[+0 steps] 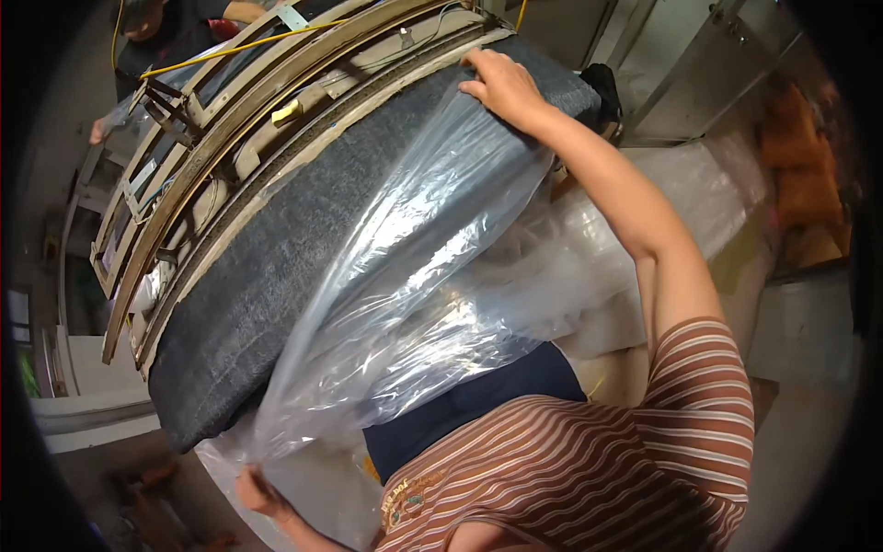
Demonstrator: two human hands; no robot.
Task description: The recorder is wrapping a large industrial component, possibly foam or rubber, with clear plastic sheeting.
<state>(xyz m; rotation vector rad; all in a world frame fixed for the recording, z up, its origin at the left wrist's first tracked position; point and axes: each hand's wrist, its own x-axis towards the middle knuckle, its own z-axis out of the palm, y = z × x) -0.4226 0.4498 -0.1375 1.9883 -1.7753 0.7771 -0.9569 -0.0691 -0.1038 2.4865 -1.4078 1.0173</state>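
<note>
A clear plastic sheet stretches in a taut diagonal edge between my two hands, with creases and bright reflections along it. Its upper part lies over a long, dark grey fabric-covered piece; the rest drapes down across my lap. At the lower left, my left hand is closed on one corner of the sheet, below the near end of the grey piece. My right hand reaches to the far end of the grey piece, its fingers bent and closed on the sheet's other end there.
Behind the grey piece runs a curved wooden frame with metal brackets and a yellow hose. Another person's arm shows at the top left. More clear plastic lies spread at the right, near an orange-brown object.
</note>
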